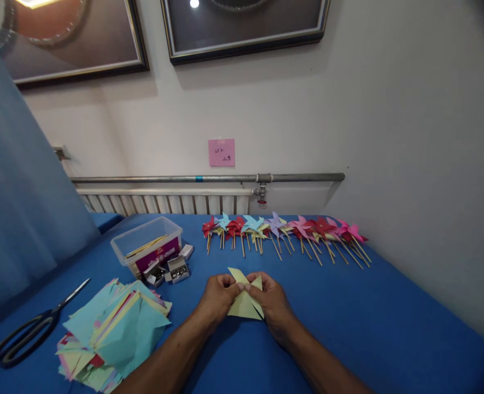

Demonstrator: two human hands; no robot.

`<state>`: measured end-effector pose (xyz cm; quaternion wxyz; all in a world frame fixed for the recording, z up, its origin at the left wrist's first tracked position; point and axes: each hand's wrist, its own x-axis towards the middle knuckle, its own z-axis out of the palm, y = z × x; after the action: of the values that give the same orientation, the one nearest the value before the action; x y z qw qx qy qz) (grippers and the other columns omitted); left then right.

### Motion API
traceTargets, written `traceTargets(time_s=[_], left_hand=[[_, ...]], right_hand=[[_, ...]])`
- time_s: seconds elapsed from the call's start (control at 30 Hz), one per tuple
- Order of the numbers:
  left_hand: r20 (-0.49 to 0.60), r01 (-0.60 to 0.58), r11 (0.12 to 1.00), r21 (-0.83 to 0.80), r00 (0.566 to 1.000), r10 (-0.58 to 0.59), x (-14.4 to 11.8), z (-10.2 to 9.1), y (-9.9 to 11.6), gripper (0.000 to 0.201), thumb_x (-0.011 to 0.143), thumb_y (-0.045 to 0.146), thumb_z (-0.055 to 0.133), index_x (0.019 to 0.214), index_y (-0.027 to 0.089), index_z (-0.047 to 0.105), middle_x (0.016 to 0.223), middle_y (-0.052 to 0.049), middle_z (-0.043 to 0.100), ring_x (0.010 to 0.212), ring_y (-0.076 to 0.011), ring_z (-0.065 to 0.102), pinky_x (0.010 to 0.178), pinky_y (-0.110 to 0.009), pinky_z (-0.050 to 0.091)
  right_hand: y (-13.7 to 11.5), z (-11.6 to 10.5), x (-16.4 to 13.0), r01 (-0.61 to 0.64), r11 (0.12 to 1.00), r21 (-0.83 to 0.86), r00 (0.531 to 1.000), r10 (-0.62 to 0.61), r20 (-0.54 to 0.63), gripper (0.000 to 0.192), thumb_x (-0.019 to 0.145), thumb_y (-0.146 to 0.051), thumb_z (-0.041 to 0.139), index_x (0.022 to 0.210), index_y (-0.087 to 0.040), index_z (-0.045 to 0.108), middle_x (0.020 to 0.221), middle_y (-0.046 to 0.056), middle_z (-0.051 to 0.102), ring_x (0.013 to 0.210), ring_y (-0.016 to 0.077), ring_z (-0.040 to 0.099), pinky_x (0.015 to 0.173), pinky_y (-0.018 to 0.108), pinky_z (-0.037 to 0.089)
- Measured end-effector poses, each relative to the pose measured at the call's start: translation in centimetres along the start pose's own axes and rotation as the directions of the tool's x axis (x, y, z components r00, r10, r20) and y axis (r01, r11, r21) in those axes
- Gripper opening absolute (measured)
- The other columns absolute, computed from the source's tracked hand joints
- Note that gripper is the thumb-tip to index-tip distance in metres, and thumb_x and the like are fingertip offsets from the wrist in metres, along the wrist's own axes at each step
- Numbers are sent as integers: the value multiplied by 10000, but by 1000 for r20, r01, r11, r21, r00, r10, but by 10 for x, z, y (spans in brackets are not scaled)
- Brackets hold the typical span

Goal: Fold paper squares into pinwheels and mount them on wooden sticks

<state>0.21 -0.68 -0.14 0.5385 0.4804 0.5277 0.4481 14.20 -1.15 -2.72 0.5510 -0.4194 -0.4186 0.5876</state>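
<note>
Both hands met over a pale yellow sheet of paper lying on the blue tabletop, near its middle and just in front of the person. The left hand had its fingers curled onto the sheet's left side, pinching a folded corner toward the centre. The right hand did the same from the right, its fingertips closed on a raised flap.

To the left and behind the hands stood a clear plastic box without a lid, holding a bundle of thin wooden sticks and bearing a dark red label on its front wall. Just beside it lay small open cardboard boxes with shiny metal bits inside; what these were I could not tell.

A loose pile of coloured paper squares lay at the left, with black scissors beyond it. A row of finished paper pinwheels on sticks lay along the far edge by the wall.
</note>
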Motion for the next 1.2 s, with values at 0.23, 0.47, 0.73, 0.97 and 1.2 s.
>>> traceTargets(time_s=[0.23, 0.47, 0.73, 0.97, 1.2], left_hand=[[19, 18, 999, 32, 1000, -18, 3, -6, -2, 386, 563, 484, 775, 602, 166, 560, 487, 37, 514, 445, -84, 394, 462, -236, 287], [-58, -28, 993, 118, 998, 35, 7, -4, -9, 303, 618, 421, 704, 581, 181, 523, 470, 38, 495, 443, -92, 392, 455, -233, 274], [-82, -65, 993, 103, 994, 74, 5, -3, -9, 341, 639, 450, 712, 557, 174, 529, 452, 48, 454, 440, -82, 367, 448, -226, 250], [-62, -32, 998, 51, 997, 35, 7, -1, -12, 348, 616, 424, 767, 567, 175, 528, 445, 55, 465, 418, -76, 369, 443, -222, 255], [-12, -21, 1000, -8, 1000, 21, 5, -2, -9, 462, 486, 471, 831, 544, 188, 471, 465, 59, 476, 427, -69, 398, 445, -217, 269]], right_hand=[[2, -3, 5, 6, 999, -53, 999, -8, -41, 357, 610, -404, 817, 840, -214, 621, 612, -54, 613, 522, 139, 531, 530, 262, 407], [2, -3, 8, -13, 999, -43, 999, 11, -31, 357, 586, -392, 813, 827, -214, 620, 603, -49, 616, 523, 142, 529, 547, 270, 421], [0, -3, 6, -4, 1000, -29, 1000, 4, 0, 341, 591, -390, 809, 809, -217, 613, 611, -42, 622, 532, 148, 541, 551, 272, 426], [0, -3, 5, 31, 996, -84, 999, -32, -12, 294, 624, -376, 779, 813, -214, 623, 611, -45, 606, 539, 143, 531, 545, 261, 410], [-5, 0, 2, 33, 992, -124, 999, -33, 9, 255, 634, -328, 753, 812, -221, 606, 605, -60, 600, 531, 135, 528, 537, 253, 407]])
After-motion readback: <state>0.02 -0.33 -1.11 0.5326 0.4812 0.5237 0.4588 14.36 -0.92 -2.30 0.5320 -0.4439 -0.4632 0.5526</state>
